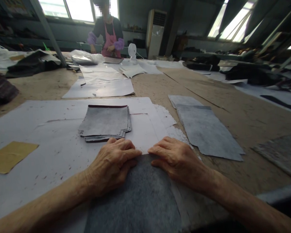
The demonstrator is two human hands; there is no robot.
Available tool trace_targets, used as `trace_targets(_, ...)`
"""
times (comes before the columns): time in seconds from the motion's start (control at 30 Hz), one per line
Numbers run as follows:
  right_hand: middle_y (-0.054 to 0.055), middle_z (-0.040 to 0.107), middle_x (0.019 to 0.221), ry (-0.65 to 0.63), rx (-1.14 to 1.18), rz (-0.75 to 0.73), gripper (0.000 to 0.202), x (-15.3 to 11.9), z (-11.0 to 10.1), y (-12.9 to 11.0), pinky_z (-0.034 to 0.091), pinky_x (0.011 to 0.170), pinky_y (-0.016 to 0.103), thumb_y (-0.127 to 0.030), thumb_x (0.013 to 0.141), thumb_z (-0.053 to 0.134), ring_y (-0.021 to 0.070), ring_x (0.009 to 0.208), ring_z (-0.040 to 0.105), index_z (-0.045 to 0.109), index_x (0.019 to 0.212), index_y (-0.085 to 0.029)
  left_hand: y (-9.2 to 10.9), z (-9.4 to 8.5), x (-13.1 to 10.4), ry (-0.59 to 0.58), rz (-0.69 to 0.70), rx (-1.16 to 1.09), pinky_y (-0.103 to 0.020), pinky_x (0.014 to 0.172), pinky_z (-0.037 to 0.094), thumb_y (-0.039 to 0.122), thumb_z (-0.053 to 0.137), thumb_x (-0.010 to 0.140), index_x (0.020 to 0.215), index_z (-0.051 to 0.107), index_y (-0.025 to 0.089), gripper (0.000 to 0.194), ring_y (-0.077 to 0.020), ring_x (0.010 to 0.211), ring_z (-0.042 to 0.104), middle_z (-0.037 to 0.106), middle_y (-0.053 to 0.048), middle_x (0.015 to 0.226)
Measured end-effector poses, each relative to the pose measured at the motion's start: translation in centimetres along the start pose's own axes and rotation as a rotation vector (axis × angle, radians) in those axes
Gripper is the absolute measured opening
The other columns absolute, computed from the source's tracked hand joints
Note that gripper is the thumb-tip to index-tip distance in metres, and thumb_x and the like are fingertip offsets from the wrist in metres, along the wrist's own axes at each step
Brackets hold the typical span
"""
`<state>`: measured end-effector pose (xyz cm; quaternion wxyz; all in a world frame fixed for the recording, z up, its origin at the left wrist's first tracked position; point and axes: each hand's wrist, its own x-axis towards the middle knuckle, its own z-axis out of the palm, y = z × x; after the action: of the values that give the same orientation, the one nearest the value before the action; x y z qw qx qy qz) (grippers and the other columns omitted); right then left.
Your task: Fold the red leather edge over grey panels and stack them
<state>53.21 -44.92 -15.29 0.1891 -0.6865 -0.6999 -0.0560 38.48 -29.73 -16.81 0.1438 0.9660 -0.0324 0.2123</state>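
A dark grey-blue sheet [145, 197] lies in front of me, its far edge between my two hands. My left hand [113, 161] pinches that edge at the left, thumb and fingers together. At the right of the same edge my right hand [177, 158] is closed likewise, thumb below the index finger. A small gap separates the fingertips. Just beyond my left hand sits a stack of grey pieces with dark red edges [105, 121]. Longer grey pieces [206, 129] lie overlapped to the right of my right hand.
White paper [50, 139] covers much of the table [244, 119]. A tan piece [13, 157] lies at the left, a rough grey slab [281, 153] at the right. Across the table stands a person in a pink apron [110, 40], near plastic bags [84, 57].
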Motion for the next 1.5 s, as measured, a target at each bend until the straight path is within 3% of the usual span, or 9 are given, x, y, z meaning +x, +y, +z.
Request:
trace_targets(0.23, 0.006, 0.059, 0.081, 0.109, 0.052, 0.021, 0.010, -1.1, 0.5, 0.1, 0.044, 0.070, 0.028, -0.013, 0.081, 0.056, 0.0165, 0.079, 0.051, 0.062, 0.089, -0.014, -0.4, 0.4, 0.1, 0.036, 0.093, -0.047, -0.032, 0.071, 0.033, 0.007, 0.044, 0.081, 0.101, 0.060, 0.025, 0.032, -0.0140, 0.076, 0.048, 0.055, -0.001, 0.086)
trace_targets(0.37, 0.005, 0.057, 0.077, 0.143, -0.018, -0.019, 0.017, -1.5, 0.7, -0.4, 0.042, 0.063, 0.027, -0.011, 0.085, 0.046, 0.0151, 0.074, 0.048, 0.063, 0.085, -0.016, -0.5, 0.5, 0.3, 0.076, 0.194, -0.027, -0.033, 0.069, 0.033, 0.003, 0.043, 0.078, 0.094, 0.062, 0.020, 0.030, -0.0147, 0.072, 0.046, 0.056, -0.002, 0.082)
trace_targets(0.57, 0.006, 0.057, 0.077, 0.178, -0.127, -0.069, 0.020, -2.3, 0.8, -0.4, 0.042, 0.064, 0.030, -0.008, 0.084, 0.044, 0.0162, 0.073, 0.047, 0.063, 0.085, -0.013, -1.0, 0.4, 0.2, -0.023, 0.275, -0.013, -0.032, 0.067, 0.035, -0.002, 0.040, 0.076, 0.096, 0.058, 0.014, 0.031, -0.0158, 0.073, 0.042, 0.054, -0.005, 0.084)
trace_targets(0.7, 0.008, 0.059, 0.081, 0.166, -0.213, -0.186, 0.023, -2.7, 0.8, -0.2, 0.043, 0.067, 0.033, -0.009, 0.087, 0.039, 0.0183, 0.078, 0.050, 0.061, 0.093, -0.009, -1.0, 0.2, 0.2, -0.079, 0.332, 0.037, -0.033, 0.069, 0.036, 0.001, 0.039, 0.080, 0.102, 0.054, 0.011, 0.028, -0.0164, 0.075, 0.041, 0.053, -0.006, 0.086)
trace_targets(0.9, 0.009, 0.060, 0.086, 0.122, -0.259, -0.252, 0.027, -2.9, 0.5, 0.0, 0.044, 0.072, 0.035, -0.010, 0.090, 0.034, 0.0199, 0.084, 0.051, 0.059, 0.099, -0.008, -0.9, 0.2, 0.4, -0.098, 0.377, 0.099, -0.034, 0.068, 0.036, 0.005, 0.035, 0.085, 0.104, 0.053, 0.009, 0.026, -0.0164, 0.074, 0.041, 0.053, -0.008, 0.086)
trace_targets(1.03, 0.009, 0.058, 0.085, 0.087, -0.175, -0.191, 0.024, -3.0, 0.6, 0.0, 0.044, 0.071, 0.035, -0.009, 0.088, 0.036, 0.0195, 0.083, 0.050, 0.059, 0.097, -0.009, -0.9, 0.3, 0.4, -0.084, 0.373, 0.078, -0.034, 0.067, 0.036, 0.004, 0.036, 0.083, 0.102, 0.053, 0.010, 0.026, -0.0165, 0.074, 0.041, 0.053, -0.007, 0.085)
trace_targets(1.23, 0.006, 0.056, 0.086, 0.217, 0.071, 0.088, 0.016, -3.4, 0.7, -0.1, 0.045, 0.074, 0.033, -0.009, 0.083, 0.046, 0.0178, 0.084, 0.051, 0.055, 0.095, -0.014, -0.9, 0.4, 0.3, -0.033, 0.374, 0.098, -0.034, 0.067, 0.036, 0.003, 0.033, 0.083, 0.096, 0.056, 0.012, 0.028, -0.0165, 0.073, 0.044, 0.054, -0.007, 0.084)
trace_targets(1.5, 0.006, 0.055, 0.086, 0.179, 0.043, 0.058, 0.020, -3.8, 0.6, 0.2, 0.046, 0.072, 0.033, -0.008, 0.084, 0.043, 0.0170, 0.082, 0.050, 0.057, 0.098, -0.014, -0.9, 0.5, 0.3, -0.010, 0.377, 0.077, -0.035, 0.067, 0.035, 0.005, 0.032, 0.084, 0.098, 0.055, 0.012, 0.027, -0.0168, 0.072, 0.044, 0.054, -0.007, 0.083)
